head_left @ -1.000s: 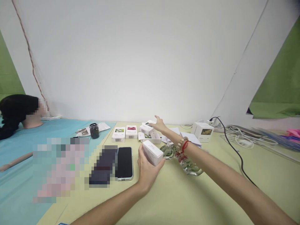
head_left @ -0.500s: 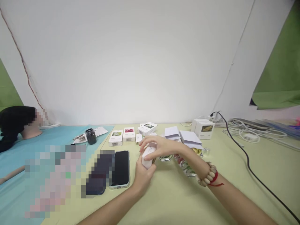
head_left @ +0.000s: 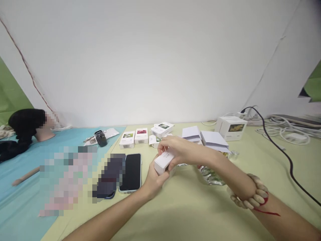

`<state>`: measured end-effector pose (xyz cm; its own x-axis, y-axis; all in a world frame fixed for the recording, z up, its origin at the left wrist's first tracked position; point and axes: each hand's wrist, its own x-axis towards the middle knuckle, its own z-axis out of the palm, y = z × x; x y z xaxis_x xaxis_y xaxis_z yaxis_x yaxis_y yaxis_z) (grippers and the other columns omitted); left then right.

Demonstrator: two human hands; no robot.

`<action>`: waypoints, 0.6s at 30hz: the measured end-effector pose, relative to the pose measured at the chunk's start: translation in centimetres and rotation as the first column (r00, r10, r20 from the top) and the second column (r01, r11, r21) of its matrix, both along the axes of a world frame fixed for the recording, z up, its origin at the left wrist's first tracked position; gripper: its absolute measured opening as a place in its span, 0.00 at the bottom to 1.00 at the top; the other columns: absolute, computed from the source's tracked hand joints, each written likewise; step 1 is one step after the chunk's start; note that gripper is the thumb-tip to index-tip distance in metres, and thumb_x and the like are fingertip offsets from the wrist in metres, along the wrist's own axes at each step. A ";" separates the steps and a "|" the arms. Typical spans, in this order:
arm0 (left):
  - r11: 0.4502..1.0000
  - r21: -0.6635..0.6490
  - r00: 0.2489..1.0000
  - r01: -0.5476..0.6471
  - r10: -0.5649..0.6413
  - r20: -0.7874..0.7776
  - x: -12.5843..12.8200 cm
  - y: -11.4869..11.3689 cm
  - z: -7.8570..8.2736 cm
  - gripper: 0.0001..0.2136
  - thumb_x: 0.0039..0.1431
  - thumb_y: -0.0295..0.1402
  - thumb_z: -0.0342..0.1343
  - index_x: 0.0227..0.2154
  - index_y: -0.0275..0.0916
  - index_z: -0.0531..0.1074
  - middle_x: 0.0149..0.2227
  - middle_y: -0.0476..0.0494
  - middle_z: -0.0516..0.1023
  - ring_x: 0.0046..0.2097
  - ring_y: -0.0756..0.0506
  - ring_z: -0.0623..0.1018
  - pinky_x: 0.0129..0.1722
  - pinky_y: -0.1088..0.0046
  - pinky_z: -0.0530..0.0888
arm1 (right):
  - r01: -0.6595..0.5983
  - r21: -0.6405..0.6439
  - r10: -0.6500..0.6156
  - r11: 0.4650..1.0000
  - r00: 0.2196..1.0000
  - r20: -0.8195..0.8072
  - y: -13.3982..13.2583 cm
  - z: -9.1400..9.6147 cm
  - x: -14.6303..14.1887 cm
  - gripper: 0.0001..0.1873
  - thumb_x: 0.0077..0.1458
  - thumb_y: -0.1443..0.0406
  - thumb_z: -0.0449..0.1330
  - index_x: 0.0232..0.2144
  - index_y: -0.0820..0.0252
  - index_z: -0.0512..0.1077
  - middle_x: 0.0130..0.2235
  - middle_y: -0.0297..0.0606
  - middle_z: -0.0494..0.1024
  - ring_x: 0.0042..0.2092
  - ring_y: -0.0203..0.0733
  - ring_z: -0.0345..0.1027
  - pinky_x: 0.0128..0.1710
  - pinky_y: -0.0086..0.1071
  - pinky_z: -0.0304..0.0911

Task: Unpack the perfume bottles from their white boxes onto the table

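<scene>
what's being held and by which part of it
A small white box. The left hand grips its sides below the printed end; the right hand is at that end, though whether it grips cannot be told.

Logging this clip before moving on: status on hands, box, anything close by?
Left hand gripping box; right hand on its top. Box print facing up. Phone near left hand; glassware partly hidden by right arm.
</scene>
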<state>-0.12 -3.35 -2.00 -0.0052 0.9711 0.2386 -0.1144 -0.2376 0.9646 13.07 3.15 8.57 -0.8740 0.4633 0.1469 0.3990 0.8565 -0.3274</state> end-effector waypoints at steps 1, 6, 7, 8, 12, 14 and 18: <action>1.000 0.009 1.000 0.013 -0.013 0.000 0.0 0.0 0.0 0.19 0.42 0.32 0.58 0.40 0.37 0.68 0.36 0.45 0.74 0.37 0.45 0.71 0.37 0.72 0.68 | -0.008 -0.008 0.008 1.000 1.000 0.004 0.1 -0.1 0.0 0.19 0.38 0.60 0.66 0.35 0.55 0.68 0.37 0.34 0.68 0.39 0.41 0.60 0.33 0.29 0.54; 1.000 0.002 1.000 0.006 -0.006 -0.003 -0.1 0.0 -0.2 0.17 0.45 0.33 0.58 0.39 0.37 0.67 0.33 0.46 0.72 0.34 0.48 0.69 0.34 0.75 0.67 | -0.015 -0.037 0.015 0.999 1.000 0.007 0.0 -0.1 -0.1 0.19 0.36 0.64 0.66 0.33 0.57 0.64 0.37 0.34 0.65 0.37 0.38 0.58 0.29 0.27 0.52; 1.000 -0.005 1.000 -0.006 0.006 0.007 -0.2 0.0 -0.2 0.17 0.45 0.33 0.59 0.40 0.37 0.66 0.34 0.46 0.72 0.35 0.47 0.70 0.34 0.74 0.67 | -0.012 -0.025 0.011 1.000 1.000 -0.008 -0.1 0.0 -0.2 0.19 0.36 0.65 0.65 0.32 0.57 0.63 0.36 0.33 0.65 0.35 0.37 0.57 0.28 0.26 0.51; 1.000 -0.007 1.000 -0.017 0.017 0.018 -0.2 -0.1 -0.2 0.17 0.45 0.33 0.59 0.40 0.37 0.66 0.35 0.46 0.72 0.36 0.47 0.70 0.35 0.74 0.68 | -0.011 -0.006 0.011 1.000 1.000 -0.025 -0.2 0.1 -0.3 0.18 0.37 0.66 0.65 0.30 0.58 0.61 0.34 0.32 0.65 0.34 0.36 0.56 0.28 0.26 0.50; 0.999 0.027 1.000 -0.030 0.030 0.008 -0.5 -0.3 -0.1 0.23 0.48 0.35 0.58 0.48 0.40 0.61 0.40 0.44 0.72 0.41 0.44 0.70 0.40 0.71 0.68 | 0.008 0.023 -0.006 1.000 0.995 -0.100 -0.5 0.7 -0.4 0.14 0.41 0.64 0.64 0.27 0.58 0.60 0.29 0.31 0.65 0.32 0.35 0.57 0.28 0.27 0.50; 0.997 0.079 0.999 -0.021 0.023 -0.030 -0.6 -0.4 -0.1 0.25 0.50 0.37 0.56 0.51 0.42 0.58 0.44 0.43 0.70 0.43 0.44 0.70 0.41 0.70 0.68 | 0.022 -0.016 -0.024 1.000 0.989 -0.145 -0.6 1.2 -0.1 0.16 0.41 0.61 0.64 0.32 0.56 0.63 0.30 0.31 0.67 0.32 0.35 0.59 0.28 0.27 0.51; 0.977 0.213 0.991 -0.016 0.044 -0.125 -0.7 -0.7 -0.2 0.27 0.51 0.38 0.55 0.53 0.43 0.54 0.47 0.42 0.67 0.48 0.43 0.69 0.46 0.68 0.66 | 0.015 -0.060 -0.028 0.998 0.976 -0.216 -1.0 2.5 0.8 0.23 0.41 0.56 0.64 0.41 0.53 0.68 0.33 0.33 0.71 0.35 0.38 0.64 0.31 0.29 0.56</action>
<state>-0.83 -4.04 -2.19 0.0104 0.8988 0.4383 0.0171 -0.4384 0.8986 13.89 2.16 11.04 -0.8143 0.4946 0.3039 0.3314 0.8259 -0.4562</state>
